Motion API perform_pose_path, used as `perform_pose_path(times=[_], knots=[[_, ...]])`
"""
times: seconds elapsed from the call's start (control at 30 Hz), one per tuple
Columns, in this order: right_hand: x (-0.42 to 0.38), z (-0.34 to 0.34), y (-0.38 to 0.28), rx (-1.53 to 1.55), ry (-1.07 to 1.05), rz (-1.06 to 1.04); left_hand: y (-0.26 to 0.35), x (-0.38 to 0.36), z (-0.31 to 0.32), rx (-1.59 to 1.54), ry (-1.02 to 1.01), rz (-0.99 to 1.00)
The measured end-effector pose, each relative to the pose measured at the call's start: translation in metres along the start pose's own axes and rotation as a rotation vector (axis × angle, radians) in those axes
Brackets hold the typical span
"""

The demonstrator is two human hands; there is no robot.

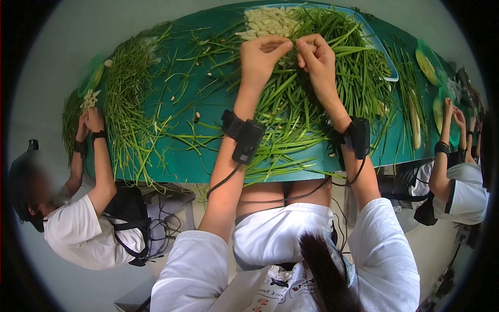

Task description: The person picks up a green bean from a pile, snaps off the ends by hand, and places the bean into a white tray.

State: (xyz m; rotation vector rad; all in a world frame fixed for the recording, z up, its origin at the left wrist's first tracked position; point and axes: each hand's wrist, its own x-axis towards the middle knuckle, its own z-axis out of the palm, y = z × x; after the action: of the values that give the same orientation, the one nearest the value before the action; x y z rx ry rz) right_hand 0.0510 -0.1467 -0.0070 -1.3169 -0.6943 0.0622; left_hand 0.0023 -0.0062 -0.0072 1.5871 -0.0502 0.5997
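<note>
Above a heap of long green stalks [358,78], my left hand [265,54] and my right hand [317,57] meet fingertip to fingertip. Each hand is closed in a pinch. Whatever lies between the fingertips is too small to make out. Just behind my left hand is a pile of pale, whitish pieces [267,21]. The pile and part of the stalks rest on a light blue tray [387,49]. More cut stalks spread toward the table edge under my forearms.
Thin green stems [127,93] lie in a long heap on the green table [182,151]. A corn cob [415,122] and green mesh bags [427,62] are at the right. Co-workers [78,223] sit at the left and at the right [460,187]. Cables hang from my wrist devices.
</note>
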Motion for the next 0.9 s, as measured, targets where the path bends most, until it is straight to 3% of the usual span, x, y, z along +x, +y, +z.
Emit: perform_pose_path(times=[0.9], knots=[[-0.0027, 0.0036, -0.0032, -0.1, -0.042, -0.025, -0.0015, 0.0031, -0.0024, -0.1, 0.0, 0.027]])
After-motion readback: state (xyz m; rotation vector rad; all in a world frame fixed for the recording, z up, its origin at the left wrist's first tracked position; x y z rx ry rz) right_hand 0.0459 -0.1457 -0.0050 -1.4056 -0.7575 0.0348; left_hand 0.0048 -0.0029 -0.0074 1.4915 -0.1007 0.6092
